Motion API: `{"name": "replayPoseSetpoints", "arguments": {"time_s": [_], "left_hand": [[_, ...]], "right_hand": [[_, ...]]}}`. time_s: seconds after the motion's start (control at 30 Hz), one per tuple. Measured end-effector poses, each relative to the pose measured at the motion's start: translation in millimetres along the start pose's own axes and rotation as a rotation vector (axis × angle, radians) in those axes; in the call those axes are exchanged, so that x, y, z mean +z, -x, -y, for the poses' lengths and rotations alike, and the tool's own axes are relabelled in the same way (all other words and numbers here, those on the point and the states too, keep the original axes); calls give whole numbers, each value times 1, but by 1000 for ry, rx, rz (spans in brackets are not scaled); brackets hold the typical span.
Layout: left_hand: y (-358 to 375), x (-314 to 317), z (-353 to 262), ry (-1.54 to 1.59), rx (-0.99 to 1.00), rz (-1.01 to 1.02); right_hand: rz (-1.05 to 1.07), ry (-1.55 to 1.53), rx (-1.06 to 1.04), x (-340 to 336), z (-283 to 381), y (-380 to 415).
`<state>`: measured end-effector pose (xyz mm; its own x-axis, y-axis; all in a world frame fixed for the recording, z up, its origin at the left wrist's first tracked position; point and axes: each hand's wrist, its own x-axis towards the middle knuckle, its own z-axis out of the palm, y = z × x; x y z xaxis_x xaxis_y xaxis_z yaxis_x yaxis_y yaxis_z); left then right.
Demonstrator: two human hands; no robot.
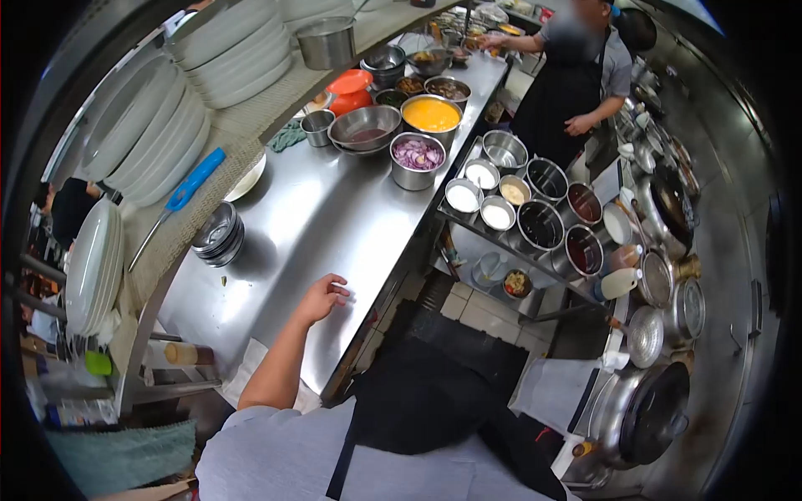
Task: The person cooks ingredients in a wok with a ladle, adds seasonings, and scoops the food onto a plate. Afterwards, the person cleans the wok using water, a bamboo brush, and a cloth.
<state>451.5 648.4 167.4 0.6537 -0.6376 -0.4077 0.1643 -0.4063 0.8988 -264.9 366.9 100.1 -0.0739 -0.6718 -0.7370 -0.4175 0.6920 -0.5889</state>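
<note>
My left hand [322,301] is held over the steel counter [284,238], palm turned inward, its fingers loosely curled and a little apart with nothing in them. My right hand is out of view, hidden past the black apron. Nearest to the left hand on the counter is a stack of small metal bowls [219,234], with a small green scrap [223,281] in front of it. Farther up the counter stand a pot of sliced red onion [418,156], a pot of yellow liquid [431,114] and a wide metal bowl [365,128] with a little dark liquid.
A shelf on the left carries stacked white plates [159,142] and a blue-handled sharpening steel [185,190]. At right, a rack holds pots of sauces and white powders [464,195]. Another person [568,83] in a black apron stands beyond it. A lidded pot [643,417] sits at lower right.
</note>
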Motion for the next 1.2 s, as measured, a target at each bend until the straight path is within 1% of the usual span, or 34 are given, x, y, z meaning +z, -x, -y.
{"name": "replayPoseSetpoints", "arguments": {"time_s": [0.07, 0.13, 0.17, 0.2, 0.23, 0.27, 0.33, 0.37, 0.4, 0.43, 0.47, 0.5, 0.53, 0.57, 0.6, 0.63, 0.67, 0.7, 0.73, 0.8, 0.87, 0.93, 1.0, 1.03, 1.07, 1.1, 1.13, 1.17, 1.2], "left_hand": [[-21, 16, 0, 42, 30, 95], [-37, 40, -1, -283, 81, 211], [-38, 56, -14, -207, 87, 310], [-38, 75, -30, -247, 16, 391], [-40, 94, -46, -411, 121, 469], [-41, 112, -53, -426, 131, 504], [-46, 163, -66, -561, 194, 735], [-49, 190, -66, -603, 258, 803], [-50, 217, -73, -670, 284, 877], [-53, 244, -72, -755, 356, 963], [-54, 268, -73, -771, 418, 1049], [-56, 293, -69, -760, 402, 1130], [-51, 317, -73, -773, 366, 1181], [-52, 336, -67, -791, 378, 1241], [-50, 359, -59, -705, 276, 1311], [-44, 380, -63, -713, 148, 1368], [-44, 399, -58, -606, 112, 1422], [-36, 423, -64, -652, 79, 1472], [-26, 445, -71, -689, 42, 1509], [-20, 494, -75, -739, 93, 1595], [-5, 543, -80, -779, 131, 1666], [12, 605, -94, -757, 207, 1700], [30, 669, -111, -692, 360, 1717], [36, 701, -118, -640, 498, 1698], [42, 734, -126, -720, 659, 1623], [48, 766, -140, -729, 710, 1624], [84, 784, -177, -873, 813, 1499], [54, 831, -161, -727, 940, 1556], [56, 860, -175, -680, 998, 1534]], "right_hand": [[-62, -176, 32, 4, -32, 22], [-105, -332, 58, 5, -61, 41], [-126, -401, 64, 7, -72, 45], [-138, -471, 66, 5, -83, 50], [-158, -544, 56, 3, -92, 50], [-179, -621, 46, -1, -100, 49], [-253, -790, 44, -12, -124, 32], [-414, -885, 132, -18, -137, 17], [-463, -1126, 123, -25, -153, -6], [-433, -1245, 52, -36, -168, -28], [-448, -1315, 17, -36, -159, -21], [-543, -1283, 90, -35, -142, -14], [-552, -1253, 30, -40, -123, 5], [-692, -1126, 85, -43, -98, 26], [-774, -897, 21, -69, -132, -1], [-869, -880, -89, -69, -94, 36], [-847, -889, -76, -82, -84, 54], [-848, -763, -44, -91, -79, 71], [-877, -758, -67, -94, -67, 95], [-910, -767, -142, -89, -63, 118], [-783, -1070, -346, -82, -55, 146], [-675, -1228, -543, -74, -60, 157], [-640, -1307, -605, -79, -52, 169], [-569, -1298, -667, -90, -49, 181], [-553, -1402, -601, -110, -47, 195], [-672, -1298, -555, -129, -54, 209], [-775, -1192, -499, -146, -61, 222], [-880, -1194, -447, -159, -59, 232], [-935, -1152, -400, -166, -58, 238]]}}
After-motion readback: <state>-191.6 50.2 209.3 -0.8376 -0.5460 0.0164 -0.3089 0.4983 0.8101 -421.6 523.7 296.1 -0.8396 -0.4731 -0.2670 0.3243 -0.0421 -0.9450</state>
